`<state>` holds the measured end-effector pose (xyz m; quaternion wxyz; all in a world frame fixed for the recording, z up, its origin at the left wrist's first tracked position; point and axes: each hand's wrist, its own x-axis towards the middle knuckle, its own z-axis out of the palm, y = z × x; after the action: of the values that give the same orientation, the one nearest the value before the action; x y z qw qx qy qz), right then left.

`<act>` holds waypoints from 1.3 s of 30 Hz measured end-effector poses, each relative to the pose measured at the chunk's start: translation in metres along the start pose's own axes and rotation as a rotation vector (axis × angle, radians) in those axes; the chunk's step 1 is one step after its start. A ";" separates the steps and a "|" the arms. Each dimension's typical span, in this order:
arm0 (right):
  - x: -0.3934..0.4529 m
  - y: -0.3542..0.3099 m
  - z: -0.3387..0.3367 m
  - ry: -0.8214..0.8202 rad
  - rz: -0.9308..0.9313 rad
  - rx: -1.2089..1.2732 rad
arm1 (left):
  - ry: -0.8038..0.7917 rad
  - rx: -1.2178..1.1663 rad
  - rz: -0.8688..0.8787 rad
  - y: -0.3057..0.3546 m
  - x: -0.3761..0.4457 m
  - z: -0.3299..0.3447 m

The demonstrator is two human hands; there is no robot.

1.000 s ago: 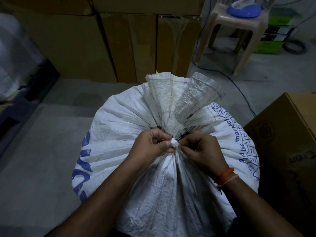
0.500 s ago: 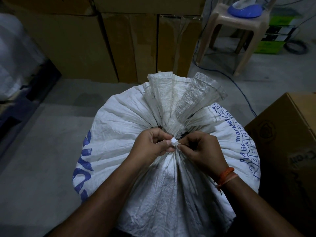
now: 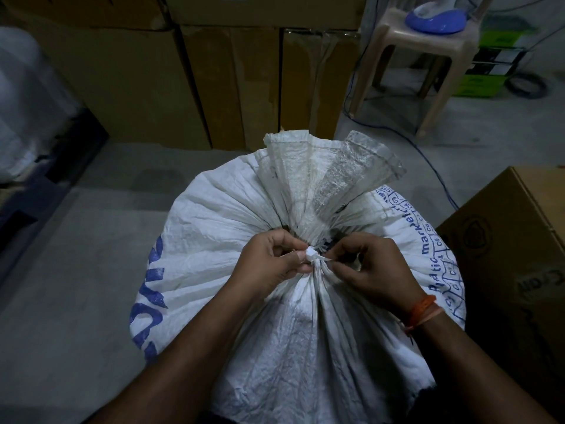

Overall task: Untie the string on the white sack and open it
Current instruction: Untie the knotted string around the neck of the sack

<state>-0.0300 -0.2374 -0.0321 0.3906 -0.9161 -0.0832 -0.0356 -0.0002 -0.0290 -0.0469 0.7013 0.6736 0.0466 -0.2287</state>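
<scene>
A full white woven sack [image 3: 214, 228] with blue print stands on the floor in front of me. Its neck is gathered tight, and the loose top [image 3: 321, 169] fans out above the tie. A small white knot of string [image 3: 312, 254] sits at the neck between my hands. My left hand [image 3: 272, 261] pinches the knot from the left with thumb and fingertips. My right hand [image 3: 373, 267] pinches a thin end of the string just right of the knot. An orange thread band is on my right wrist.
Tall cardboard boxes [image 3: 232, 87] line the wall behind the sack. Another cardboard box [image 3: 516, 240] stands close on the right. A beige plastic stool [image 3: 428, 41] holding a blue object stands at the back right, with a blue cable [image 3: 440, 179] running across the floor.
My right hand's fingers have eased a little to the right, showing a short bit of string beside the knot. The sack and my left hand have hardly moved.
</scene>
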 end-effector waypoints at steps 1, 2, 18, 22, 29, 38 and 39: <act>0.000 0.001 0.001 0.012 0.000 -0.007 | 0.001 0.003 0.001 0.000 0.000 0.000; 0.000 0.001 0.002 0.017 -0.002 -0.005 | 0.003 0.005 0.002 0.000 0.000 0.000; 0.001 -0.002 0.014 0.053 -0.008 -0.013 | -0.006 -0.011 0.002 -0.002 0.001 0.001; 0.002 -0.001 0.014 0.031 0.001 -0.006 | -0.014 -0.024 0.002 0.000 0.001 0.003; -0.002 -0.007 -0.002 -0.006 -0.035 0.028 | -0.016 -0.031 0.016 -0.002 0.005 0.000; -0.001 -0.005 -0.001 0.025 -0.005 0.052 | -0.009 -0.031 0.018 -0.002 0.004 0.001; -0.001 -0.004 0.000 0.023 -0.001 0.052 | -0.009 -0.028 0.018 -0.002 0.004 0.001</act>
<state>-0.0317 -0.2350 -0.0290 0.4151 -0.9052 -0.0799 -0.0443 0.0028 -0.0311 -0.0502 0.7130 0.6630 0.0406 -0.2247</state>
